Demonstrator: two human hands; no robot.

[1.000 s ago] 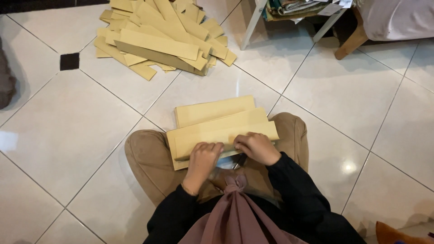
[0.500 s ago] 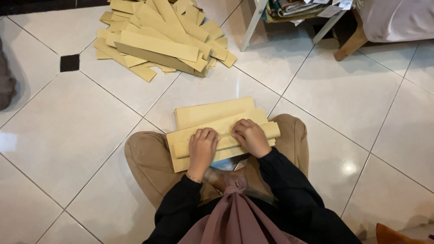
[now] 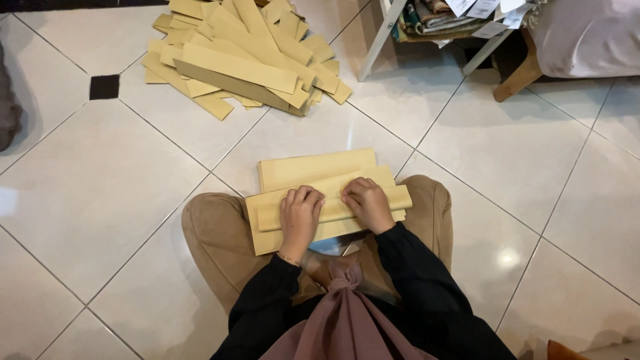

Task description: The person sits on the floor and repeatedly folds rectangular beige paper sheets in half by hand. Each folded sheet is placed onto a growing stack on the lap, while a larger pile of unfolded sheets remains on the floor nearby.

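Observation:
I sit cross-legged on a tiled floor with a small stack of tan paper sheets [image 3: 313, 170] resting across my knees. On top lies a folded tan strip [image 3: 333, 210]. My left hand [image 3: 300, 217] presses down on the strip's left half, fingers curled over its far edge. My right hand [image 3: 368, 203] presses its right half the same way. Both hands lie side by side, almost touching. The near edge of the stack is hidden under my wrists.
A heap of folded tan strips [image 3: 243, 57] lies on the floor ahead, at the far left. A white rack leg [image 3: 377, 43] and a wooden furniture leg [image 3: 517, 77] stand at the far right. A small black tile [image 3: 105, 87] is set in the floor.
My hands moved from the near edge of the sheet up onto it, folding the paper over into a narrow strip that they now press flat.

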